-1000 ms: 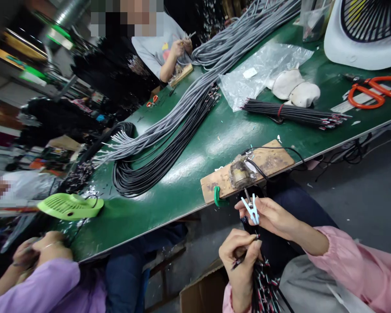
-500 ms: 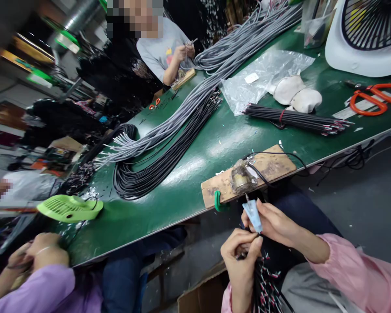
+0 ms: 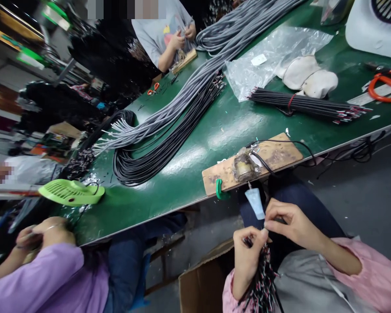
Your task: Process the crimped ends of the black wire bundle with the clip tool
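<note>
Clearly our left hand (image 3: 247, 256) is closed around a limp, light wire bundle (image 3: 262, 282) just below the wooden block (image 3: 252, 163), while our right hand (image 3: 288, 224) pinches a pale blue clip (image 3: 256, 203) there; we judge gripping near the stripped tips steadies them best.

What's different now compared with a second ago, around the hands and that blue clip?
The right hand has drawn back from the wooden block toward the lap, and the light blue clip, spread open and upright before, now shows closed with its tip toward the block. The left hand has kept its grip on the bundle of black wires. Cables on the green table lie as before.
</note>
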A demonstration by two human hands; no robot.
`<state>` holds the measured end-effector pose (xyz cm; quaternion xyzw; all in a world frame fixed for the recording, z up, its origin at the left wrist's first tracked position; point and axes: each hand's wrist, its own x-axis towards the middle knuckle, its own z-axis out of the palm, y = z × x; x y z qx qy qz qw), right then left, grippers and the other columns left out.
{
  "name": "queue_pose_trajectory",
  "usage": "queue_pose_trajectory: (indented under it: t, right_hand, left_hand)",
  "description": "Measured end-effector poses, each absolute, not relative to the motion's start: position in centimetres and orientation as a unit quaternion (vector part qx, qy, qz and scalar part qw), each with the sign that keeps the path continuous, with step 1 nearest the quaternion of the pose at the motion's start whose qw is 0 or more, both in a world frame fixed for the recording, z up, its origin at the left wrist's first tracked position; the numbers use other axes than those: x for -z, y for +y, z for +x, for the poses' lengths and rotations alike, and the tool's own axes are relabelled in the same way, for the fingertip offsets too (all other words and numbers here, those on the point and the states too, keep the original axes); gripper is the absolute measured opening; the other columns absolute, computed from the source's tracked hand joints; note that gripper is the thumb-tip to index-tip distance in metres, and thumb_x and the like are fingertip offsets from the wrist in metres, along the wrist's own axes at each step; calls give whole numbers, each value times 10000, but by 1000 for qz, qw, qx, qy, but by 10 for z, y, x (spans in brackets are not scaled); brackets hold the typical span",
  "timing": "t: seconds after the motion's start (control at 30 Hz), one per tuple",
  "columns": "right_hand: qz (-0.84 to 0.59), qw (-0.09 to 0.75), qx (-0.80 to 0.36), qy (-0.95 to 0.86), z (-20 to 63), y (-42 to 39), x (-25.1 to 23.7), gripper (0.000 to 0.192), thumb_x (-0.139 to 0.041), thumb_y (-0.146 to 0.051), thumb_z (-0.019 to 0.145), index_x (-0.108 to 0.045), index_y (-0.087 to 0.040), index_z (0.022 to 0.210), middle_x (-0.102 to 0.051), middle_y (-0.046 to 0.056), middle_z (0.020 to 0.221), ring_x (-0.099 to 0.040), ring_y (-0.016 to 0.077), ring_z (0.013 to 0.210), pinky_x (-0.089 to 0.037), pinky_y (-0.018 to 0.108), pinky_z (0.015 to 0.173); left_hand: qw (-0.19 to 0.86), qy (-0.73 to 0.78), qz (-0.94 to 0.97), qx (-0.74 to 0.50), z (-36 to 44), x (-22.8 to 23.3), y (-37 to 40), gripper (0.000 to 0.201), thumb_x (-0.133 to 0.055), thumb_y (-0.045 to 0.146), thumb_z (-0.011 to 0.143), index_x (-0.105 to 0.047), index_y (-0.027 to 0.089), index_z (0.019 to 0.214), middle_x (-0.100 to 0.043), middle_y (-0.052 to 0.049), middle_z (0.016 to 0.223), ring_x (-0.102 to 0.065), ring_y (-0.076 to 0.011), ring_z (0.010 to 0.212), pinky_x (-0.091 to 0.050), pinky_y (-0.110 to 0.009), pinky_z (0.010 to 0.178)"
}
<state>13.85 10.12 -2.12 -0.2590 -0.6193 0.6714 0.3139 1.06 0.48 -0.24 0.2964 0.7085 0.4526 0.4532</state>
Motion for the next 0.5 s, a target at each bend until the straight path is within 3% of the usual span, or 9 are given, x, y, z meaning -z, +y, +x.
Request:
queue_pose_trajectory:
  t: [0.17,0.4,0.5]
  right_hand:
    - [-205,302,-597,-714,130,97,-2,70,-650,-223,786,-691,-167,796,-596,39,722,-507,173,754,-405,300,681]
    - [-265,340,-618,-658,131,95,13,154,-577,-207,835,-615,-140,701,-570,35,714,-523,151,699,-410,281,657]
    - [-235,330,-660,-633,136,96,19,197,-521,-253,882,-651,-136,791,-593,56,764,-543,155,735,-425,282,672]
  left_hand:
    - [462,695,268,-481,19,5,6,351,-749,448,588,-629,118,593,-576,-11,535,-515,-130,510,-435,-235,486]
    - [474,657,222,-542,20,14,-6,259,-672,372,714,-558,150,647,-431,68,522,-390,-42,323,-330,-175,334]
    - [504,620,214,-563,19,13,-8,262,-653,379,731,-590,144,634,-423,60,562,-389,-35,280,-314,-178,286]
